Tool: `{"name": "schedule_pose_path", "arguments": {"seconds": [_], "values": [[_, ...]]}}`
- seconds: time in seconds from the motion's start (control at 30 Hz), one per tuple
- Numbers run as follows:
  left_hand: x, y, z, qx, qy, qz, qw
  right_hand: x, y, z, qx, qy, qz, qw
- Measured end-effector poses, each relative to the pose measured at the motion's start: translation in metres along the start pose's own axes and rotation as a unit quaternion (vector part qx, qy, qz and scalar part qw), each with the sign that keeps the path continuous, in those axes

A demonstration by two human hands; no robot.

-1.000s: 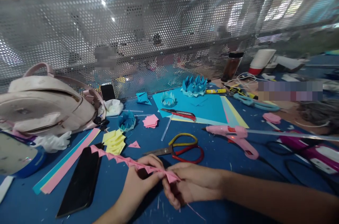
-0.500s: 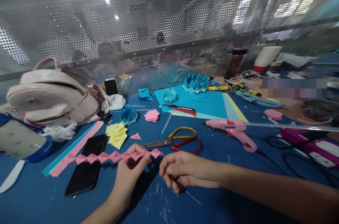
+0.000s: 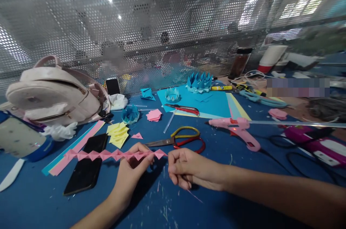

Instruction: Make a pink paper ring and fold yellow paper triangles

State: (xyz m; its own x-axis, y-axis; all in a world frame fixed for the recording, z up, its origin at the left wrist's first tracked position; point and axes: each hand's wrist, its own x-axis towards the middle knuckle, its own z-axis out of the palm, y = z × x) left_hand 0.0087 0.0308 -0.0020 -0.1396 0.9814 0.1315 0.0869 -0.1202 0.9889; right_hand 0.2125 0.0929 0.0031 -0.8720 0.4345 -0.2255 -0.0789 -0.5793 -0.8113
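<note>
My left hand (image 3: 132,171) pinches a long pink paper strip (image 3: 108,155) folded into a chain of small triangles; the strip runs level to the left, over a black phone (image 3: 86,166) lying on the blue table (image 3: 48,203). My right hand (image 3: 189,169) hovers just right of the strip's free tip, fingers curled, apart from the paper. A thin sliver sticks out below this hand; I cannot tell whether the fingers grip it. Scissors with yellow and red handles (image 3: 183,140) lie just beyond both hands.
A pink bag (image 3: 54,95) sits at the left, with yellow paper pieces (image 3: 118,134), pink and blue strips (image 3: 72,149) and a pink glue gun (image 3: 238,130) around. Blue paper sheets (image 3: 208,104) with folded blue crowns lie further back before a perforated metal screen (image 3: 162,34).
One second ago both hands held the pink strip. My right hand has let go and drawn back, and my left hand has lifted the strip level and to the left.
</note>
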Motion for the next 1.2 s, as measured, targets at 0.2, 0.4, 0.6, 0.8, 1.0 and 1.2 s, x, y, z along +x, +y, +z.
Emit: {"name": "schedule_pose_path", "arguments": {"seconds": [0.2,0.4,0.6,0.8,1.0,1.2], "values": [[-0.001,-0.001,0.001,-0.038,-0.003,-0.009,0.999,0.001,0.000,0.002,0.004,0.013,-0.008,1.000],[-0.002,0.000,0.006,-0.116,0.017,-0.079,0.990,0.001,-0.002,0.005,-0.012,0.033,-0.010,0.999],[-0.005,0.010,0.012,-0.201,0.051,-0.174,0.963,0.001,0.002,0.007,-0.026,0.075,-0.027,0.996],[-0.013,0.017,0.015,-0.226,0.049,-0.206,0.951,0.000,0.002,0.014,-0.036,0.097,-0.037,0.994],[-0.022,0.019,0.021,-0.232,0.010,-0.228,0.946,-0.001,0.002,0.019,-0.051,0.107,-0.038,0.992],[-0.023,0.017,0.025,-0.218,0.001,-0.216,0.952,0.000,0.006,0.018,-0.063,0.094,-0.044,0.993]]}}
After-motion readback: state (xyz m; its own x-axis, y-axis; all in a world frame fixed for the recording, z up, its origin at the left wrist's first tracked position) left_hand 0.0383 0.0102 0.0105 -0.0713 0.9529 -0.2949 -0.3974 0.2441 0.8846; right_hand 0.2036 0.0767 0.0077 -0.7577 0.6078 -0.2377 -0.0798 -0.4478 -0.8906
